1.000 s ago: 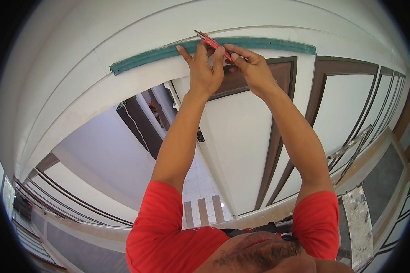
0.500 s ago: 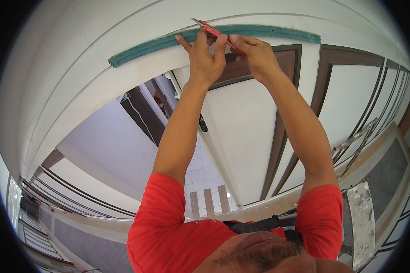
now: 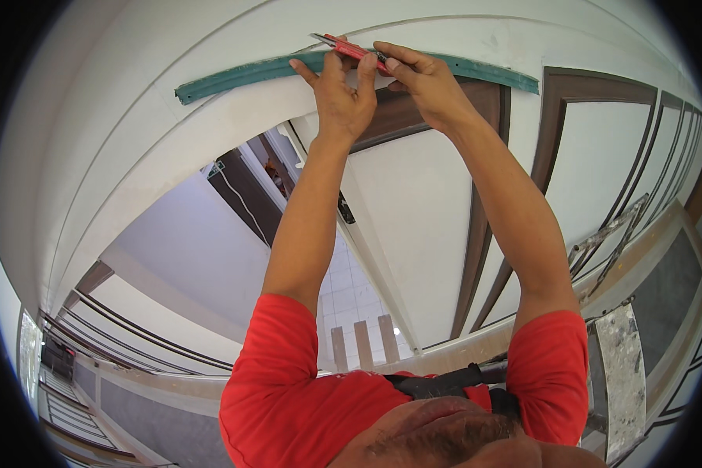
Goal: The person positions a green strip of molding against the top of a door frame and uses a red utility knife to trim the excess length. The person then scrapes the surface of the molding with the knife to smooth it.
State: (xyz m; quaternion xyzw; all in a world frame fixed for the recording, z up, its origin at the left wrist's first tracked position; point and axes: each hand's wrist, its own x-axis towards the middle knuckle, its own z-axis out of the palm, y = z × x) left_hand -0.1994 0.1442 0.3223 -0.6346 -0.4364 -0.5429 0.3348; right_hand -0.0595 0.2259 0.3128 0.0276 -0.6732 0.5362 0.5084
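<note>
Raised in front of me, a red utility knife (image 3: 351, 50) points its blade up and to the left. My left hand (image 3: 342, 105) closes thumb and fingers around its front part, with one finger stretched out against a long teal strip (image 3: 242, 79). Thumb and fingers of my right hand (image 3: 429, 84) pinch the knife's rear end. The narrow, slightly scuffed strip runs behind both hands, across the pale surface above the door. Whether my left fingers also grip the strip is hidden.
Below the strip stands a white door panel with brown trim (image 3: 413, 226), beside an opening onto a tiled floor (image 3: 347, 292). A brown-framed panel (image 3: 600, 148) is to the right. A metal ladder (image 3: 612, 234) and a paint-spattered board (image 3: 622, 374) stand at lower right.
The knife and both hands have shifted slightly left. My right fingers have loosened and spread a little around the knife's rear end. The strip's right end sits lower and its left end higher.
</note>
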